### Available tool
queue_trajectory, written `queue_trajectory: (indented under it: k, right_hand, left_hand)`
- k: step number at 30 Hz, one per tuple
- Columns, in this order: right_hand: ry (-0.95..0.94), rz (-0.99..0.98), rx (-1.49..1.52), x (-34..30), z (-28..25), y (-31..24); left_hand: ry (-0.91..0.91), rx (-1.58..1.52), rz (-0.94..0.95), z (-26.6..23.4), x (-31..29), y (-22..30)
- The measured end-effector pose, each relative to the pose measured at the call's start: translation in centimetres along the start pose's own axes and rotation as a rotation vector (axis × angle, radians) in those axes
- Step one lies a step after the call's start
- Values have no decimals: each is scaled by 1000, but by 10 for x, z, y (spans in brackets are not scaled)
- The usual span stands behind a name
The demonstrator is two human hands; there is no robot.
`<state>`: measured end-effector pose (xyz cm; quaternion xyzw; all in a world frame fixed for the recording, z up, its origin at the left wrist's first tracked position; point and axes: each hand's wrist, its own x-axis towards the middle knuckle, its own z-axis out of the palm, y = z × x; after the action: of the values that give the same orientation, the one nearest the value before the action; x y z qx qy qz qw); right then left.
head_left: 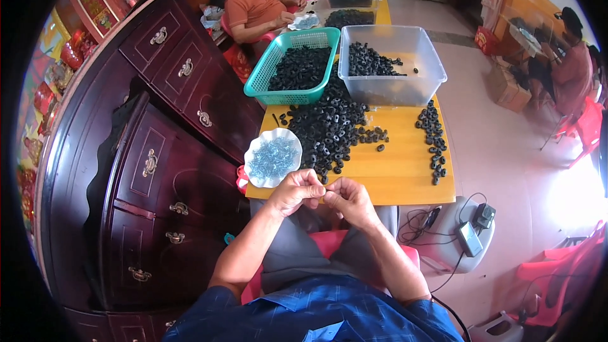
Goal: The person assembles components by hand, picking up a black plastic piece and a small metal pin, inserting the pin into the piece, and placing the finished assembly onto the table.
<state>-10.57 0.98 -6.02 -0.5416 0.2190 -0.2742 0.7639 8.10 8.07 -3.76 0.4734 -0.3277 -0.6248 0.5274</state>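
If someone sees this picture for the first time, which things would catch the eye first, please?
Probably the heap of small black pieces on the yellow table, with a green basket and a clear plastic bin of black pieces beyond it. Left of the heap, a white scalloped plate holds tiny bluish pieces. At the table's near edge, the left hand and right hand meet.

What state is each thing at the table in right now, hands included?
Left hand: pinched, fingertips at a tiny dark piece.
Right hand: pinched at the same piece.
Green basket: open-topped, holding many black pieces.
Clear tub: uncovered, partly filled, contents heaped leftward.
White dish: upright, holding pale blue bits.
Central black heap: loose, spread out.
Cabinet drawers: appear shut.
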Motion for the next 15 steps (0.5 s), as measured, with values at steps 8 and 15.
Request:
queue_trajectory:
  k: [8, 15]
  right_hand:
    - [-135, -22, 175, 2, 2, 7]
    - [-65, 72, 390, -3, 4, -18]
  left_hand:
    - [-94, -31, 63, -1, -3, 1]
    - [140, 169, 261, 36, -7, 16]
